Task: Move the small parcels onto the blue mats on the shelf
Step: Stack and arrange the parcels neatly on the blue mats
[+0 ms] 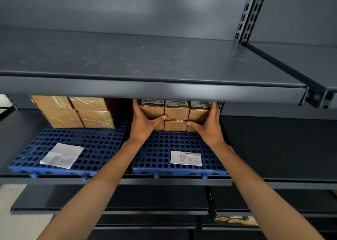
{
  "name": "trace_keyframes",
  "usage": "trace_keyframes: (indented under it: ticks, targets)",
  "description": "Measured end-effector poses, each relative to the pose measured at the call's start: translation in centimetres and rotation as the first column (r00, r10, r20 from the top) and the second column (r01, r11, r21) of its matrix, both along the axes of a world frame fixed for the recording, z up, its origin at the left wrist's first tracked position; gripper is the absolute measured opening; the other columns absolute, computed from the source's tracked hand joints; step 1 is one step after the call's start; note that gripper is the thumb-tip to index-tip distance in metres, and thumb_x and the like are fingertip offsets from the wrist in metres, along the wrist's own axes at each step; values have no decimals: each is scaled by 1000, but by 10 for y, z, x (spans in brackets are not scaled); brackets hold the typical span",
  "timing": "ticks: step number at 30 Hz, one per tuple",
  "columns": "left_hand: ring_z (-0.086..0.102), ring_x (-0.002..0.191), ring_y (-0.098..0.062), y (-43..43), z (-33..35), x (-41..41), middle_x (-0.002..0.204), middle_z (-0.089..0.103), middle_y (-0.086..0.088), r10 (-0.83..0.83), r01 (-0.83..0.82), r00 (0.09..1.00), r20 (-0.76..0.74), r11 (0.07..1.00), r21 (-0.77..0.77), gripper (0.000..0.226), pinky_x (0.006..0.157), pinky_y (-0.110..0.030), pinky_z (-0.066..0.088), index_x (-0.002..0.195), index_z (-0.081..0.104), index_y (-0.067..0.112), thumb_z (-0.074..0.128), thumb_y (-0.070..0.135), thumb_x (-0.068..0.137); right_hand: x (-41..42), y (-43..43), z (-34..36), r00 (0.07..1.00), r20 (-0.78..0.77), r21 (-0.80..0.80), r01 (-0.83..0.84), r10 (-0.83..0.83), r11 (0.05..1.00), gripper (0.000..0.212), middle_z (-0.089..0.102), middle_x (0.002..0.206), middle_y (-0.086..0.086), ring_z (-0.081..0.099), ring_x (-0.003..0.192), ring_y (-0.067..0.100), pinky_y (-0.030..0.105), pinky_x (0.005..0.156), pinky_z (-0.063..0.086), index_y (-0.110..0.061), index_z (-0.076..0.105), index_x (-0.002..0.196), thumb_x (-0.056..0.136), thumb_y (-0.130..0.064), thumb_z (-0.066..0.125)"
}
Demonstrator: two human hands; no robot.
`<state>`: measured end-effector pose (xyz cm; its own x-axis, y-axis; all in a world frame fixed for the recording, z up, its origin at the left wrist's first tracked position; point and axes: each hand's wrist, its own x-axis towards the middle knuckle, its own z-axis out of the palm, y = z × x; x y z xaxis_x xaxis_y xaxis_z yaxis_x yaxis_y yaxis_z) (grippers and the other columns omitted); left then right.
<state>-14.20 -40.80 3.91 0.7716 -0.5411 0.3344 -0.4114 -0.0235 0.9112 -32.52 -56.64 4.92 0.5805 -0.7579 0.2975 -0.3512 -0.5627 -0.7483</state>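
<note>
Two blue perforated mats lie side by side on the middle shelf. On the right mat (158, 154) stands a stack of small brown cardboard parcels (176, 112) with barcode labels on top, two layers high. My left hand (144, 123) presses against the stack's left side, thumb across its front. My right hand (209, 125) clasps the right side the same way. On the left mat (102, 145) a second block of taped brown parcels (76, 112) sits at the back, two layers high.
A white paper slip (62, 156) lies on the left mat, another slip (186, 158) on the right mat. A bare grey shelf (145, 61) hangs directly above. More parcels (235, 219) show on a lower shelf at the right.
</note>
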Motion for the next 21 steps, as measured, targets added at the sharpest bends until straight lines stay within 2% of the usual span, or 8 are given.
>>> trace_keyframes:
  ticks: [2, 4, 6, 9, 11, 14, 17, 21]
  targets:
    - [20, 144, -9, 7, 2, -1, 159, 19, 3, 42, -44, 998, 52, 998, 44, 130, 116, -32, 23, 151, 1, 37, 87, 59, 57, -7, 0, 1, 998, -65, -142, 6, -15, 990, 113, -8, 161, 15, 4, 148, 35, 49, 114, 21, -31, 0, 152, 72, -54, 77]
    - [11, 149, -21, 15, 6, -2, 161, 11, -8, 157, -181, 962, 225, 979, 92, 128, 121, -43, 17, 153, 2, 26, 81, 65, 60, -14, 0, 5, 985, -155, -450, -8, -70, 893, 99, 10, 156, 28, 5, 146, 42, 58, 117, 11, -20, 18, 150, 76, -59, 71]
    - [16, 147, -34, 22, 13, -4, 156, 22, -19, 215, -314, 806, 552, 945, 90, 115, 121, -50, 12, 151, 15, 13, 72, 69, 68, -15, -3, 12, 967, -226, -669, -68, -115, 740, 92, 32, 144, 27, 19, 141, 45, 66, 115, 9, -15, 32, 145, 76, -62, 69]
    - [27, 141, -40, 18, 24, -6, 147, 37, -21, 38, -370, 508, 861, 912, 178, 93, 118, -59, 11, 143, 38, 10, 61, 72, 78, -7, -6, 21, 932, -337, -756, -186, -131, 628, 97, 39, 142, 21, 25, 138, 43, 68, 112, 9, -17, 33, 146, 69, -61, 74]
    - [31, 140, -40, 11, 27, -7, 145, 42, -19, -116, -398, 442, 889, 863, 311, 93, 114, -65, 13, 142, 42, 13, 63, 73, 74, 2, -5, 23, 896, -425, -748, -266, -131, 608, 103, 40, 142, 21, 27, 137, 42, 65, 112, 14, -17, 30, 148, 67, -59, 77]
    - [33, 137, -40, 2, 22, -7, 143, 42, -18, -214, -435, 475, 854, 786, 439, 96, 111, -67, 18, 145, 40, 16, 68, 69, 69, 11, -6, 20, 871, -476, -740, -320, -124, 591, 98, 44, 138, 19, 37, 131, 40, 52, 104, 33, -17, 31, 148, 69, -50, 81]
    - [41, 124, -41, -4, 13, -5, 130, 46, -20, -206, -458, 477, 855, 771, 441, 88, 101, -66, 34, 142, 41, 17, 71, 62, 73, 11, -10, 17, 901, -422, -751, -285, -101, 595, 88, 48, 135, 17, 41, 128, 38, 46, 97, 38, -17, 40, 143, 71, -46, 80]
    - [38, 119, -38, -7, 9, -3, 123, 47, -18, -199, -473, 440, 876, 778, 414, 87, 102, -63, 34, 145, 38, 16, 68, 61, 78, 10, -12, 17, 906, -411, -759, -279, -101, 588, 87, 47, 138, 15, 41, 129, 35, 44, 98, 36, -18, 39, 145, 73, -52, 76]
